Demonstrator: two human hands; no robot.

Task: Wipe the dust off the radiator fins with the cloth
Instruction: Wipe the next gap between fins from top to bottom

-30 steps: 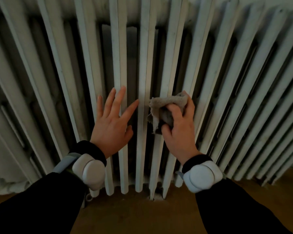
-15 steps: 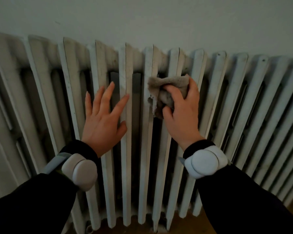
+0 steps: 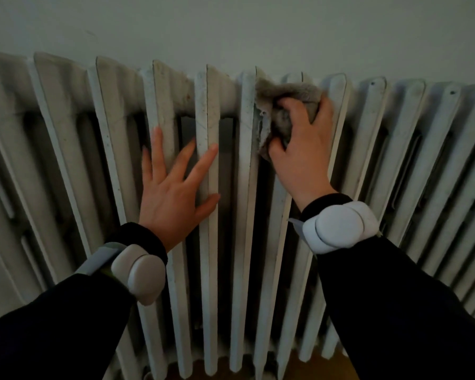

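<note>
A white cast-iron radiator (image 3: 211, 111) with tall vertical fins fills the view, its top edge speckled with dust. My right hand (image 3: 299, 152) grips a crumpled grey cloth (image 3: 288, 91) and holds it against the top of a fin right of centre. My left hand (image 3: 173, 185) lies flat with its fingers spread over the fins left of the cloth, about halfway up. Both wrists carry white bands over dark sleeves.
A plain pale wall (image 3: 231, 28) rises behind the radiator. A strip of brown floor (image 3: 307, 371) shows under the fins at the bottom. Dark gaps run between the fins.
My right hand has slid the cloth up the fin from its middle to its top. My left hand moved up too, fingers still spread. The view tilted upward, showing the wall.
</note>
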